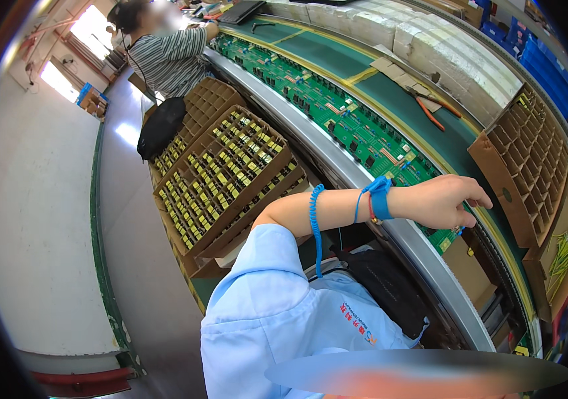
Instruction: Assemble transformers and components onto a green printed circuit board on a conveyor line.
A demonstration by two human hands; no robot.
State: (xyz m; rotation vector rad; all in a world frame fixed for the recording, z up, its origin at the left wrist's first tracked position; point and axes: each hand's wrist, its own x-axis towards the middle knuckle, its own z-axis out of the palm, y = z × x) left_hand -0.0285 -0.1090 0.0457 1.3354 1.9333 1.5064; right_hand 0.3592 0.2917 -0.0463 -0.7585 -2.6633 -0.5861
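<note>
My left hand [449,201] reaches over the near end of a row of green circuit boards [337,125]. Its fingers are bent and stand apart from the thumb, and nothing shows between them. Below the fingertips, small blue components [458,231] sit by the board's edge. A blue wrist strap [380,198] circles the wrist, and its coiled blue cord [314,229] hangs around the forearm. My right hand is out of the picture. The boards carry rows of black parts and lie along a line with a metal rail [337,156].
Left of the rail stand divided cardboard boxes [221,179] of yellow-topped components, with a black bag [162,126] on one. Orange-handled pliers [430,114] lie on the green surface. At right are a partitioned carton [520,163] and yellow-green wires [565,251]. A person in stripes [167,60] works farther along.
</note>
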